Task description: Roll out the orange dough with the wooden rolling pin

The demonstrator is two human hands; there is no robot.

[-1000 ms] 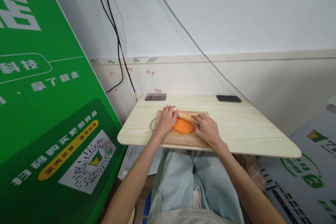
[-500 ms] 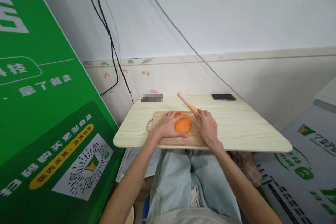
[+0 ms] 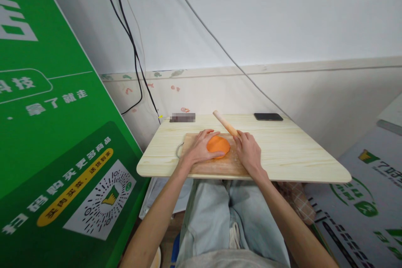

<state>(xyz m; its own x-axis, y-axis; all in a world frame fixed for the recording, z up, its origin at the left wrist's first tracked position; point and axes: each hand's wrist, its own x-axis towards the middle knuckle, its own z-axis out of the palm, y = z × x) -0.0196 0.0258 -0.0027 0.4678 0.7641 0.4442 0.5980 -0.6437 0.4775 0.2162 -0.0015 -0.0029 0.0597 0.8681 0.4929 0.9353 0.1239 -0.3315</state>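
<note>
A flat round of orange dough (image 3: 218, 145) lies on a wooden cutting board (image 3: 220, 166) on a small light-wood table (image 3: 289, 150). My left hand (image 3: 201, 148) curls round the dough's left edge, fingers and thumb gripping it. A wooden rolling pin (image 3: 224, 123) is held at its near end by my right hand (image 3: 248, 150), just right of the dough. The pin's far end sticks up and away to the left, clear of the dough.
A black phone (image 3: 268, 116) lies at the table's far right. A small dark object (image 3: 182, 117) sits at the far left. A green printed board (image 3: 53, 134) leans at the left. Cables (image 3: 132, 46) hang down the wall. A metal handle (image 3: 179, 149) sticks out of the board's left end.
The rolling pin lay across the dough under both hands; my right hand has lifted it off and angled it away, and my left hand has moved to grip the dough.
</note>
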